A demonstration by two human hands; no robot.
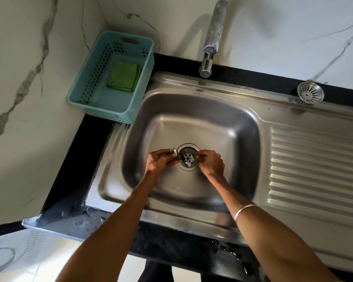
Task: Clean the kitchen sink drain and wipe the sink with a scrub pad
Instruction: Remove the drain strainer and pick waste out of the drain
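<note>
While both arms reach into the steel sink (243,127), the left hand (161,161) curls its fingers round small dark and white scraps just left of the drain (188,157); the right hand (211,162) pinches at the drain's right rim, on what I cannot tell; the green scrub pad (124,77) lies in the teal basket (77,98); a strainer (310,93) rests on the counter's back edge.
</note>
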